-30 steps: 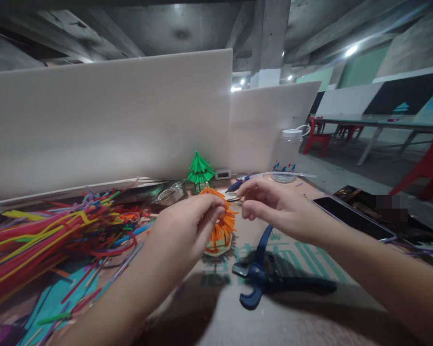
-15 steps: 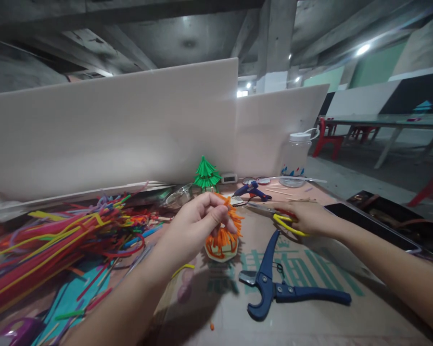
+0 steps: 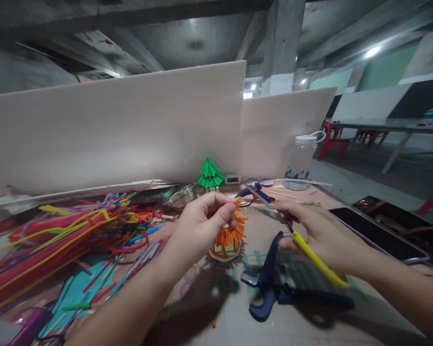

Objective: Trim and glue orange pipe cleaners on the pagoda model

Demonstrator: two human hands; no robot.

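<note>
Left edge: 1 purple item (image 3: 39, 318), cut off, can't identify. 1 stem pile (image 3: 67, 235), too tangled to count. Left hand (image 3: 211, 216): thumb and fingers pinched on top of 1 orange piece (image 3: 233, 236), hiding part of it; piece sits on the table (image 3: 245, 332), in front of 1 green tree (image 3: 210, 173), tree base mostly hidden. 1 glue gun (image 3: 264, 194), partly behind scissors (image 3: 315, 259). 1 cutter (image 3: 269, 290). 1 bottle (image 3: 299, 158). Right hand (image 3: 319, 235): holding the scissors (1 pair), blades apart, blurry; grip fingers partly hidden. 1 phone (image 3: 377, 234), dark screen.
</note>
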